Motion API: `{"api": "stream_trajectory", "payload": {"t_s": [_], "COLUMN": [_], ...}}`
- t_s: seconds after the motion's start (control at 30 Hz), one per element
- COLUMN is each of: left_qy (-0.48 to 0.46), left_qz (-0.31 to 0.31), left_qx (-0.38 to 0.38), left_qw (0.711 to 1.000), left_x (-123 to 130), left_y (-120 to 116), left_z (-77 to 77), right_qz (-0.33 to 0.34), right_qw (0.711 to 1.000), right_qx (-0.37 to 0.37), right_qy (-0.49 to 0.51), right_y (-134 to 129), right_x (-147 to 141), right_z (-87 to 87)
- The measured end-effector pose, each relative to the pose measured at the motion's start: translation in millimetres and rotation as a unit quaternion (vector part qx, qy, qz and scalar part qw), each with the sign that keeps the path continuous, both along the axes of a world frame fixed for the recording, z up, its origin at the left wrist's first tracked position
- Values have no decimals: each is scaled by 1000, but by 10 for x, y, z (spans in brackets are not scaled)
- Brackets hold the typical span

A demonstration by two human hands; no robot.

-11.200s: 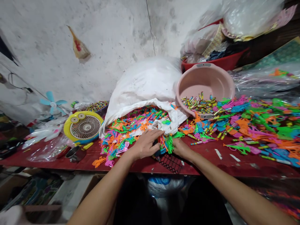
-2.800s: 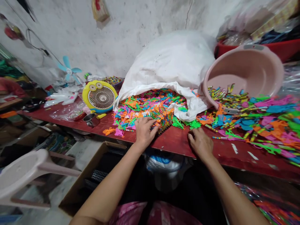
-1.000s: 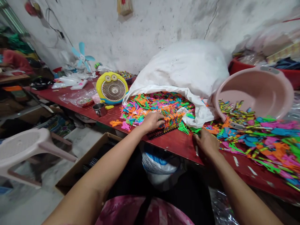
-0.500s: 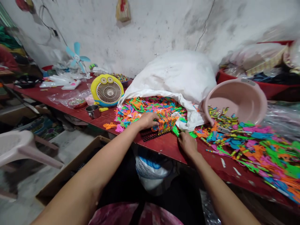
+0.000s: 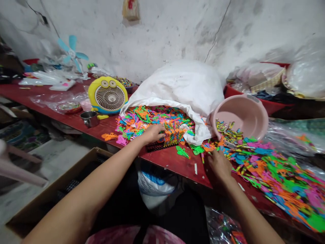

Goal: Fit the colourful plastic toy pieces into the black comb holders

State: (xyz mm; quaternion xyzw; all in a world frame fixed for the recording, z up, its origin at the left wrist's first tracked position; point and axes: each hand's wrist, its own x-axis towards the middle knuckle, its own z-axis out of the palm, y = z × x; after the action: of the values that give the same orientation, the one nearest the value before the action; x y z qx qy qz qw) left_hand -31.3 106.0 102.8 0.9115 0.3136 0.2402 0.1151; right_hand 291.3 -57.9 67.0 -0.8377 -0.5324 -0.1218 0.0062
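Near the table's front edge lies a black slotted rack (image 5: 162,145), with a dense row of small colourful plastic pieces (image 5: 174,135) standing up in it. My left hand (image 5: 154,133) is at the left end of that row, its fingers curled against the pieces; what they grip is hidden. To the right, my right hand (image 5: 220,164) reaches to the near edge of a loose pile, fingers bent together and their tips partly hidden. A green plastic piece (image 5: 182,152) lies on the table between rack and right hand.
Behind the rack, a white sack (image 5: 182,81) spills more pieces. A pink basin (image 5: 243,115) lies tipped beside a large loose pile (image 5: 284,179). Leftward on the red table (image 5: 101,130) stand a yellow fan (image 5: 109,95) and a metal cup (image 5: 90,119). A cardboard box (image 5: 50,189) sits below.
My right hand has moved right, away from the rack and the green piece, to the edge of the loose pile. My left hand stays at the rack. The view has turned slightly right.
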Motion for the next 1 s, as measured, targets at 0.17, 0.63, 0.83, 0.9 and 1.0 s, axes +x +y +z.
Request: {"api": "stream_trajectory", "payload": {"t_s": [0.17,0.63,0.83,0.9,1.0], "left_qy": [-78,-156,-102,-92,-73], "left_qz": [4,174,173,172,176], "left_qx": [-11,-15,5,3,1], "left_qw": [997,972,980,981,982], "left_x": [-6,-359,-317,-307,-271], "left_y": [-89,-647,-697,-699,-727], "left_z": [-86,-1069,-1211,-1182,-1132], "right_qz": [-8,34,-3,13,54], "right_qw": [998,987,886,838,801], "right_qx": [-62,-20,103,146,155], "right_qy": [-5,158,451,525,575], "right_y": [174,57,-35,-53,-47], "right_x": [180,783,590,342,-153], "right_z": [-66,-35,-39,-36,-59]}}
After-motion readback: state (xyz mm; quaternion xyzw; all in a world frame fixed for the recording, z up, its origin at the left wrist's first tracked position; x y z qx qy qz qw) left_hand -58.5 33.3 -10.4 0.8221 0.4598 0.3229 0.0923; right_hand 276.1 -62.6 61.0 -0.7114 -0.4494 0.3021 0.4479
